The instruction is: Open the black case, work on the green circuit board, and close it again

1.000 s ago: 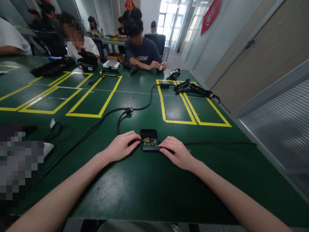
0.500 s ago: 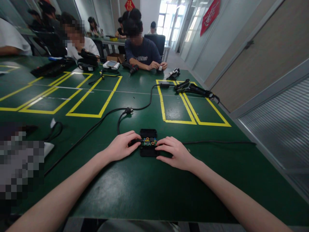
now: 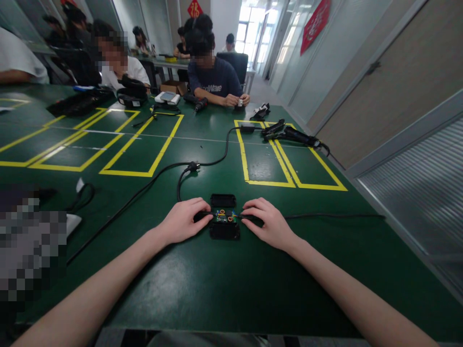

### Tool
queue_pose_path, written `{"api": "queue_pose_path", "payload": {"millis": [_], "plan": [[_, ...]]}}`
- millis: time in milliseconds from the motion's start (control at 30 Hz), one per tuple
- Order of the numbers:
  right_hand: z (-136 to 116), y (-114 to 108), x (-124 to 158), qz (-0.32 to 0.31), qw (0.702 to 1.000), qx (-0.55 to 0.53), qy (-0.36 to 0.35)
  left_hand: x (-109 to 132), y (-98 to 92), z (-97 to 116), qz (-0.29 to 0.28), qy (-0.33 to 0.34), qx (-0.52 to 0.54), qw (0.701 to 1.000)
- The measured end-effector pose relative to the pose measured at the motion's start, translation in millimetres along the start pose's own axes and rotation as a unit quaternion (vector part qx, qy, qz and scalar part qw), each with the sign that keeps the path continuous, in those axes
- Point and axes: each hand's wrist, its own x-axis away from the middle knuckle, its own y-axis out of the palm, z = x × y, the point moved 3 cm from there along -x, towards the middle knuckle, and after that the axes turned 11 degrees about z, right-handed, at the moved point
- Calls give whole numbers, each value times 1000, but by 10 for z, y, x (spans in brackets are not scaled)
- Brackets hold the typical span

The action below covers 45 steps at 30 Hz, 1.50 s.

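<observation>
A small green circuit board (image 3: 226, 216) with copper coils lies in the middle of the table. One black casing half (image 3: 223, 200) sits just beyond it, and another black casing half (image 3: 224, 231) is on the near side. At the board's left end, my left hand (image 3: 184, 220) pinches the black power cable (image 3: 178, 188), which runs back to a plug (image 3: 194, 166). My right hand (image 3: 269, 224) grips the black cord (image 3: 325, 215) at the board's right end; this cord trails off to the right.
A long black cable (image 3: 144, 185) crosses the table to a small black box (image 3: 248, 128). Black tools or cords (image 3: 292, 135) lie at the back right. Across the table, a person in a dark shirt (image 3: 217, 77) handles a small white part. Yellow tape (image 3: 126, 172) marks the surface.
My right hand has shifted right, off the near casing half and onto the cord. That casing half now lies slightly nearer and farther from the board. My left hand keeps its pinch.
</observation>
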Motion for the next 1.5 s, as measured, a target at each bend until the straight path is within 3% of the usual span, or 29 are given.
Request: {"api": "queue_pose_path", "payload": {"millis": [167, 300, 567, 1000, 1200, 1500], "plan": [[64, -25, -35, 26, 999, -25, 36, -80, -90, 20, 55, 35, -28, 997], [151, 27, -72, 42, 998, -18, 50, -147, -51, -44, 102, 29, -56, 993], [216, 92, -80, 62, 998, -18, 7, -119, 35, -109, 107, -7, -43, 993], [290, 152, -98, 46, 999, -4, 13, -119, 55, -201, 82, -30, -47, 995], [248, 162, -97, 18, 1000, 12, -23, -100, 57, -209, 55, -2, -86, 995], [206, 141, -70, -3, 999, 32, -12, -61, 77, -191, 53, 14, -87, 995]]}}
